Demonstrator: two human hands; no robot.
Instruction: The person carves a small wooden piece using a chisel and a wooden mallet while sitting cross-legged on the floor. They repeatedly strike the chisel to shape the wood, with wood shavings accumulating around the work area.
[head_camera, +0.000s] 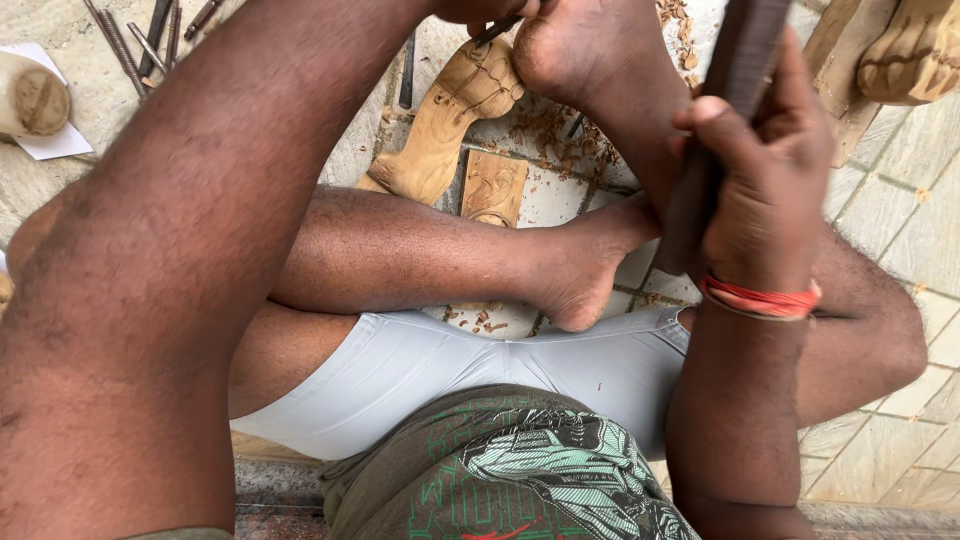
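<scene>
I sit cross-legged on a tiled floor. My right hand (765, 170), with a red thread on its wrist, grips a dark wooden mallet (725, 110) raised upright. My left hand (480, 12) is at the top edge, mostly out of frame, holding a thin metal chisel (495, 30) against a carved wooden piece (450, 125). My foot (585, 50) rests on that carved piece and pins it to the floor. My left forearm covers much of the left side.
Several metal chisels (135, 40) lie on the floor at top left beside a round wooden piece on white paper (35, 100). Wood chips (560, 140) litter the tiles. Another carved wooden block (915, 50) sits at top right. A flat carved panel (493, 188) lies under my leg.
</scene>
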